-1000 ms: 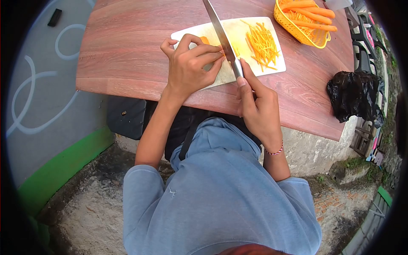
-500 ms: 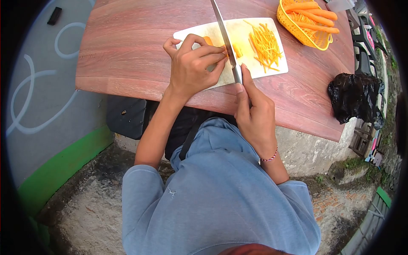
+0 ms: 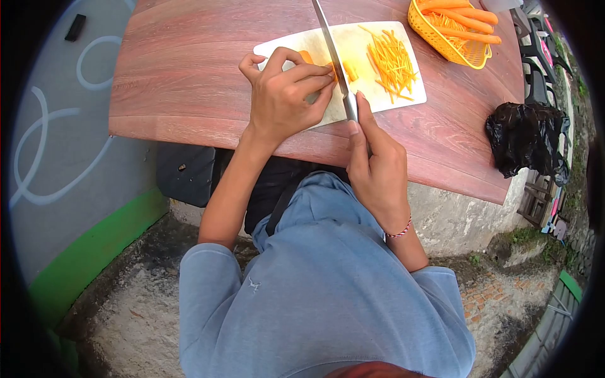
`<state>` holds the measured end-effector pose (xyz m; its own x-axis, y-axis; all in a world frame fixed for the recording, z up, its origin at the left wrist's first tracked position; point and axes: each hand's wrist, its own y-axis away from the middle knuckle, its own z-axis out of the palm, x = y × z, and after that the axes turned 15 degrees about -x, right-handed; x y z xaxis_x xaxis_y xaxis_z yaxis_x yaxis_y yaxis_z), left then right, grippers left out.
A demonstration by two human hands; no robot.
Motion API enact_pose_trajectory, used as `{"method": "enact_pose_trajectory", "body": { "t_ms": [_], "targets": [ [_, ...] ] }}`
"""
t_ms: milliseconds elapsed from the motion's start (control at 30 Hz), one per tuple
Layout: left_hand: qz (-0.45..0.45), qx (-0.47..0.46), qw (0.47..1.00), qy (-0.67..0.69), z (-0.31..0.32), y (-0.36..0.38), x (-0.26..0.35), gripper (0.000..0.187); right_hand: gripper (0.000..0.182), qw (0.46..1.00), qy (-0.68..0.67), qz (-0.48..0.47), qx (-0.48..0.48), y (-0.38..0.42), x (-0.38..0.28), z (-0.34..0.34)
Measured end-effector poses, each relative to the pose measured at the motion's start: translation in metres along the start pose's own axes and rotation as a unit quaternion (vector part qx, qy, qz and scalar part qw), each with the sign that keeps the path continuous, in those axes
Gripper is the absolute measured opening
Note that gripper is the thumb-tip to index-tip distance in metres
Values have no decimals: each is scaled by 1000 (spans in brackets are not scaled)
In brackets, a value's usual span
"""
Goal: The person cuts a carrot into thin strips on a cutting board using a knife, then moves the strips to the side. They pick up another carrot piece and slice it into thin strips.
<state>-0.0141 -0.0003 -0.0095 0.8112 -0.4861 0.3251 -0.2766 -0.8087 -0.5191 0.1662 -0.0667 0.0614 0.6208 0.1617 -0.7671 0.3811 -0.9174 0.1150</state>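
A white cutting board (image 3: 403,107) lies near the table's front edge. My right hand (image 3: 377,167) is closed round the handle of a knife (image 3: 334,53), whose long blade points away across the board. Just left of the blade, the fingertips of my left hand (image 3: 283,94) press on a piece of carrot (image 3: 333,71), mostly hidden by them. Another orange piece (image 3: 306,57) shows behind those fingers. Small cut pieces (image 3: 350,70) lie right of the blade, and a pile of thin carrot strips (image 3: 392,63) covers the board's right part.
The reddish wooden table (image 3: 189,75) carries a yellow basket (image 3: 435,39) with whole carrots (image 3: 469,22) and shreds at the back right. A black plastic bag (image 3: 526,138) sits at the right edge. Dark chairs (image 3: 539,53) stand beyond, and a grey wall (image 3: 57,164) is at left.
The whole view has shifted slightly, so the board and basket appear a little higher and further left. Both hands keep nearly the same hold and place.
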Motion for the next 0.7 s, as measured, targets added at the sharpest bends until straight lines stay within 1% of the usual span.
{"method": "enact_pose_trajectory", "body": {
  "t_ms": [300,467,600,633,700],
  "targets": [
    [0,-3,1000,6,0,0,0,6,44,999,32,-12,15,-5,-1,8],
    [0,-15,1000,0,-2,1,0,6,42,996,85,-3,15,-21,-1,14],
    [-1,-26,1000,-1,-5,2,0,6,40,997,74,-4,10,-46,1,7],
    [1,-26,1000,-1,-4,2,1,6,40,998,53,-18,17,-51,4,5],
    [-9,-7,1000,0,-2,1,2,6,39,999,35,-32,25,-53,12,1]
  ]
}}
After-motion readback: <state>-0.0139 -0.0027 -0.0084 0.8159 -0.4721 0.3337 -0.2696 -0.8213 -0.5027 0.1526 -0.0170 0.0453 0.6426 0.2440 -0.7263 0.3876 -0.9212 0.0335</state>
